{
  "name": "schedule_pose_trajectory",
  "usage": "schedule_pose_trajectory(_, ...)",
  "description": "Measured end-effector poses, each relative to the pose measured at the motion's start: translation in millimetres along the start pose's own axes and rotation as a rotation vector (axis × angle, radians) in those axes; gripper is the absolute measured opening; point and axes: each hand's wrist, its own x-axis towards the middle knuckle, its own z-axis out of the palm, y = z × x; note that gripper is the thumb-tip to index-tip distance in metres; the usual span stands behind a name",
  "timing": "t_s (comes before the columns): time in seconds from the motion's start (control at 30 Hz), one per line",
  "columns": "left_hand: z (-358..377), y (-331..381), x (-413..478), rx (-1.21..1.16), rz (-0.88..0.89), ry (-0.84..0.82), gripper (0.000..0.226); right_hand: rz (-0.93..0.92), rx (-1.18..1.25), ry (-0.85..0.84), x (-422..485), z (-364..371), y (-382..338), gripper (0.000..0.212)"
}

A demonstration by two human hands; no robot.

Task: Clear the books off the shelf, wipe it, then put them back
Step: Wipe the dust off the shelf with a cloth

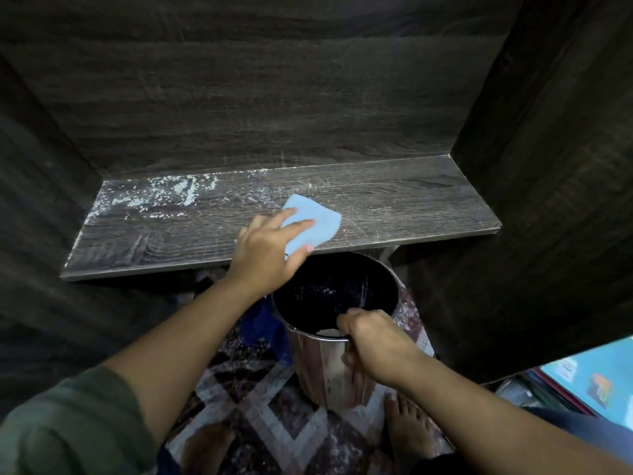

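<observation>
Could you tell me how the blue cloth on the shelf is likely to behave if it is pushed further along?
The blue cloth looks thin and floppy, so it would probably bunch rather than slide stiffly. Under the left hand it lies flat on the shelf, so light pressure should move it. It probably weighs little and cannot roll.

Across the middle of the frame we see a dark wood-grain shelf (394, 204), its front edge slanting down toward the left. White dust (164, 197) speckles its upper left part and trails thinly along the back edge. A light blue cloth (317, 221) lies flat on it near centre. At the bottom, a patterned floor (270, 416) carries a metal bin (329, 375) standing upright.
</observation>
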Motion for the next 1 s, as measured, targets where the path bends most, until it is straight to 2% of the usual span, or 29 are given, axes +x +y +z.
schedule_pose_trajectory(0.13, -5, 0, -2, -0.083, 0.107, -0.088, 0.044, 0.008, -0.003, -0.010, 1, 3, -1, 0.021)
schedule_pose_trajectory(0.3, 2, -1, -7, -0.223, 0.017, -0.072, 0.045, 0.036, -0.007, -0.048, 4, 1, -4, 0.022)
schedule_pose_trajectory(0.4, 3, 9, -7, -0.217, -0.038, -0.055, 0.041, 0.035, -0.036, -0.061, 6, -4, -11, 0.027)
schedule_pose_trajectory(0.5, -1, 15, -10, -0.173, -0.031, -0.042, 0.041, 0.042, -0.025, -0.058, 10, -8, -19, 0.025)
schedule_pose_trajectory(0.6, -7, 15, -19, -0.235, 0.013, -0.124, 0.038, 0.039, -0.028, -0.061, 14, -12, -25, 0.021)
schedule_pose_trajectory(0.67, -13, 8, -30, -0.283, -0.002, -0.121, 0.038, 0.046, -0.034, -0.069, 19, -15, -29, 0.023)
schedule_pose_trajectory(0.8, -39, -31, -40, -0.292, -0.219, 0.115, 0.039, 0.079, -0.044, -0.108, 27, -15, -38, 0.027)
schedule_pose_trajectory(1.0, -80, -110, -48, 0.020, -0.623, 0.395, 0.040, 0.087, -0.066, -0.115, 36, -11, -49, 0.025)
